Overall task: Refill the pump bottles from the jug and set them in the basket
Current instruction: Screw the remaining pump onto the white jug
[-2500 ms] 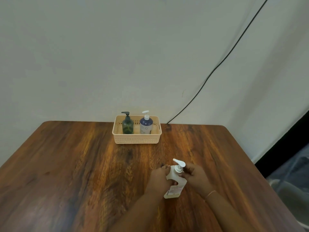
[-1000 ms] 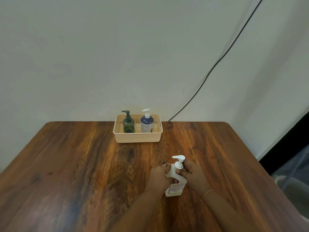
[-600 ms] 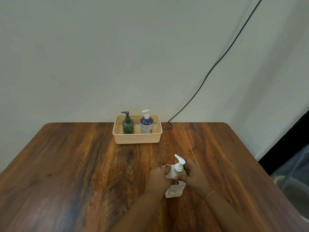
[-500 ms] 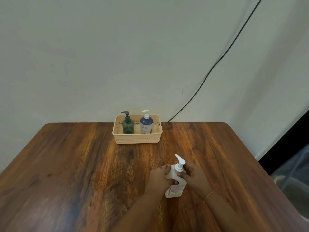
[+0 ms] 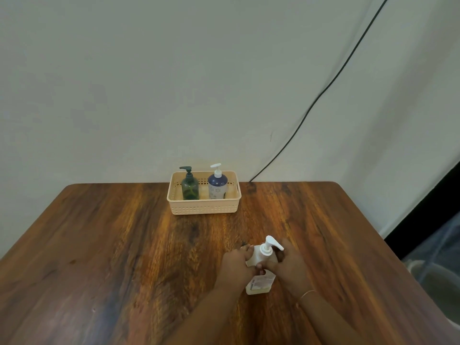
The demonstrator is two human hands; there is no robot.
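A white pump bottle [image 5: 258, 282] stands on the wooden table [image 5: 124, 245] near the front right. My left hand [image 5: 235, 266] grips its body from the left. My right hand [image 5: 290, 266] is closed around its white pump collar, with the pump spout pointing right. A beige perforated basket [image 5: 204, 207] sits at the table's far edge. Inside it stand a dark green pump bottle [image 5: 190, 186] on the left and a blue pump bottle [image 5: 217, 185] on the right. No jug is in view.
A black cable [image 5: 323, 93] runs down the wall to the table's back edge right of the basket. The table's right edge drops off to a pale bin [image 5: 433, 282] on the floor.
The pump head has turned: its spout pointed up-left half a second ago and now points right. Both hands stay on the bottle in the same spot.
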